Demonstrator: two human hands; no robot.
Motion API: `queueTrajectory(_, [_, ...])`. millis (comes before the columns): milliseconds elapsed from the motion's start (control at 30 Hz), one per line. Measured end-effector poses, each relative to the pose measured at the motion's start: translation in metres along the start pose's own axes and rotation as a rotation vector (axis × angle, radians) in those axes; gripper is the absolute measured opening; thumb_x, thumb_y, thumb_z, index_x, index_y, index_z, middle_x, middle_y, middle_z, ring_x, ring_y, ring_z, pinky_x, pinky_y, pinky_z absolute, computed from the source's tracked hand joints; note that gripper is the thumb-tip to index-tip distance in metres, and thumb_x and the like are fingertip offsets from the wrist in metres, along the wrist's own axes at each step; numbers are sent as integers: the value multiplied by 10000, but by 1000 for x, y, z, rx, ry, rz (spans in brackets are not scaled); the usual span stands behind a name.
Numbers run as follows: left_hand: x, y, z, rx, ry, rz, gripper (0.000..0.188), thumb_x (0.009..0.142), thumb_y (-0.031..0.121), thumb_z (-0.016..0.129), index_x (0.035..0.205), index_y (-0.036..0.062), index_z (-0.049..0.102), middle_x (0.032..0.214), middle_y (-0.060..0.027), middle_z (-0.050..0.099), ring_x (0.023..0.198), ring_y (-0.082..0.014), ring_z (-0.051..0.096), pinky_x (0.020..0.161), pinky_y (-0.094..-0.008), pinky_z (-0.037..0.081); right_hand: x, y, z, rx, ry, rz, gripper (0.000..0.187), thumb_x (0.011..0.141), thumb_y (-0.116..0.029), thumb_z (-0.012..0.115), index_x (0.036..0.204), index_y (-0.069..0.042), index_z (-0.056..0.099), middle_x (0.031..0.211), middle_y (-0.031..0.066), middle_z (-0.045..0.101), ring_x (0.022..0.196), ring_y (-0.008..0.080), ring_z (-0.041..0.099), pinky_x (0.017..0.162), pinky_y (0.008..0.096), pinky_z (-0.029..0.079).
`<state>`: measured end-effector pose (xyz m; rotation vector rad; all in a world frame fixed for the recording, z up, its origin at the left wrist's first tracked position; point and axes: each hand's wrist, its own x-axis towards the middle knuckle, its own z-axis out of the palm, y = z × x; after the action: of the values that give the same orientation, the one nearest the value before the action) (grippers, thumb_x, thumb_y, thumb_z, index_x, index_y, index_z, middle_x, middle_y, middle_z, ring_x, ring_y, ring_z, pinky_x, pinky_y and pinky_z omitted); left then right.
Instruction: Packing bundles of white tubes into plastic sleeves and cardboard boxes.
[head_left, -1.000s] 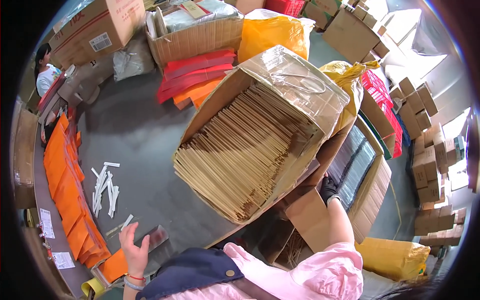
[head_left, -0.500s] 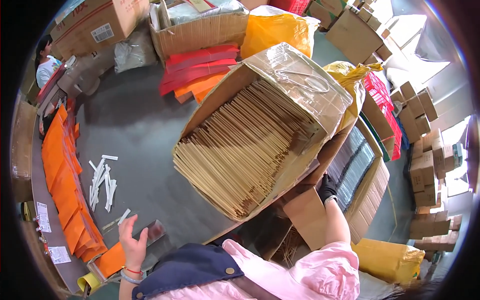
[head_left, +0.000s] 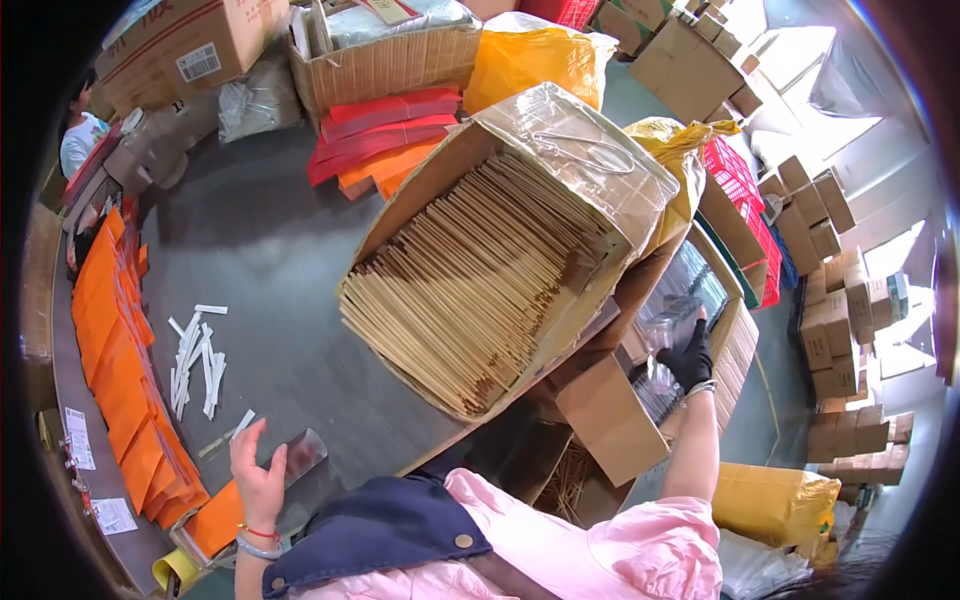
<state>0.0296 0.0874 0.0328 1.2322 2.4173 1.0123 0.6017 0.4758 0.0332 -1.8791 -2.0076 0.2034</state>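
Note:
My left hand (head_left: 258,478) is over the near left of the table, thumb and forefinger apart. A white strip (head_left: 243,424) lies at its fingertips; whether the fingers touch it I cannot tell. Beside the thumb is a clear plastic box (head_left: 305,455). On the right, my right hand (head_left: 687,360), in a black glove with a bare thumb tip, is closed on a shiny clear plastic piece (head_left: 660,331). This hand is over an open carton (head_left: 737,350) packed with rows of clear plastic pieces (head_left: 690,278). Glare blurs the held piece's shape.
A large carton (head_left: 362,250) full of thin brown sticks stands tilted mid-table. Several white strips (head_left: 198,357) lie to its left. Orange packets (head_left: 120,370) line the left edge. Red packets (head_left: 385,125), cartons and yellow bags (head_left: 540,65) stand at the back.
My right hand has lifted from the carton's near left side and moved slightly right, now with a clear plastic piece in it. My left hand keeps its pose; the view has shifted slightly.

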Motion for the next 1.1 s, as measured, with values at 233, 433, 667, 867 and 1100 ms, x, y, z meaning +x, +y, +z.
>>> queueTrajectory(233, [-7,-6,-9,30,61,31,414,784,83,702,1182,2,621,1134,-149,641,1090,-300,597,985,-387,441,-2,-118,-79,33,-53,-103,1252,539,-213,859,1548,-47,137,1517,270,314,1397,383,346,1141,422,317])
queueTrajectory(433, [1,-4,4,-19,74,146,398,759,93,740,1139,24,641,1100,-140,646,1053,-320,591,944,-394,455,-27,-259,-82,95,-124,-727,1240,541,-290,870,1520,25,177,1480,266,366,1385,369,366,1132,436,313])
queueTrajectory(667, [-29,-22,-26,-45,137,24,444,764,117,750,1180,46,612,1107,-128,631,1063,-319,568,990,-423,406,-83,-489,48,371,-729,-1199,1192,521,-310,873,1508,-110,236,1280,228,475,1159,440,490,1001,484,416])
queueTrajectory(867, [-46,-49,-49,-24,211,-181,427,781,184,746,1171,61,624,1125,-122,631,1112,-320,570,1068,-510,333,-109,-553,164,15,-901,-1316,1221,512,-409,849,1529,-141,229,1306,233,474,1174,432,486,1007,470,405])
queueTrajectory(1100, [-33,-60,-44,-90,198,-199,420,792,196,743,1179,76,632,1119,-114,630,1112,-300,568,1080,-491,324,-121,-572,216,-243,-689,-1446,1253,549,-691,775,1545,-188,205,1541,254,246,1421,472,221,1113,628,179])
